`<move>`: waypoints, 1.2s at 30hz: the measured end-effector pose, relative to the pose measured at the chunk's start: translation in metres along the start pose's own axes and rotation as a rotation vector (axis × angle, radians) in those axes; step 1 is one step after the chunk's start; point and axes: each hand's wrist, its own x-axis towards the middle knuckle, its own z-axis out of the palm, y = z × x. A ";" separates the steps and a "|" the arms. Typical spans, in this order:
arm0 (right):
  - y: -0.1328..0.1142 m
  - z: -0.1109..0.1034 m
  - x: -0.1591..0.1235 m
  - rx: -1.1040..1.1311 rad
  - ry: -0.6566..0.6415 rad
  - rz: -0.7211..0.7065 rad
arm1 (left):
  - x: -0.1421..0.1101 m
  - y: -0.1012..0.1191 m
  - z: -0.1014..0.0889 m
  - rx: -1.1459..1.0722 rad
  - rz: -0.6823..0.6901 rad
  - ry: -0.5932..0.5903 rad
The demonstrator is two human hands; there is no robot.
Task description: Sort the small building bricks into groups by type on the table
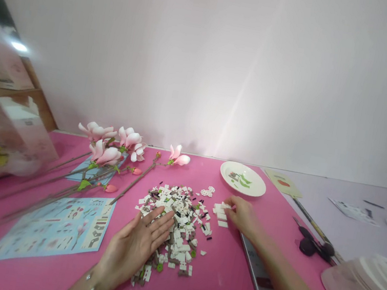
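Note:
A heap of small white, brown and black building pieces (181,217) lies on the pink table (221,288). My left hand (137,244) rests flat on the heap's left side, fingers stretched out together. My right hand (243,215) reaches to a small group of white pieces (221,211) set apart at the heap's right; its fingertips touch them, fingers bent down. Whether it grips a piece is hidden.
Pink magnolia stems (111,151) lie at the left over a blue instruction sheet (57,226). A white plate (243,178) with green bits stands behind. A phone (261,275) lies under my right forearm. Black tools (311,241) and a translucent container (366,288) sit right.

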 end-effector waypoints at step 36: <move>-0.021 0.001 -0.043 -0.354 -0.158 -0.098 | 0.000 0.000 -0.001 0.005 0.004 0.009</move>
